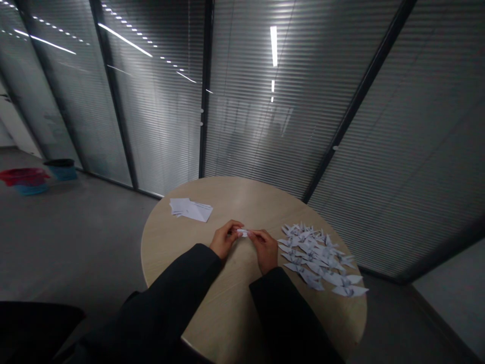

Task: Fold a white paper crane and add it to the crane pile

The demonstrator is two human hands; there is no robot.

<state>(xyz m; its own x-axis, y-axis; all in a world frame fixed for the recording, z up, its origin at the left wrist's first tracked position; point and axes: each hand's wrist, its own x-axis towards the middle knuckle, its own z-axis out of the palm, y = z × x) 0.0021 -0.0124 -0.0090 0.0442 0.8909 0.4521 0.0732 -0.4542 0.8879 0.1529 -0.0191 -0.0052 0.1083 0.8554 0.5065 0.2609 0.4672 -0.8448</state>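
Between my two hands is a small folded piece of white paper [243, 232], pinched from both sides over the middle of the round table [235, 194]. My left hand [226, 238] closes its thumb and fingers on the paper's left end. On the right end, my right hand [265, 248] pinches with thumb and forefinger. The fingers cover much of the paper, so its exact folded form is hard to make out. To the right of my right hand lie several folded white paper cranes [314, 253] in a cluster. Flat white paper sheets [195, 209] lie in a loose stack at the left.
Behind the table runs a glass partition with blinds [257, 126] and dark frame posts. On the floor at left stand a blue bin with a red liner [26, 179] and another blue bin with a black liner [62, 169]. A dark chair-like shape [38, 328] is at lower left.
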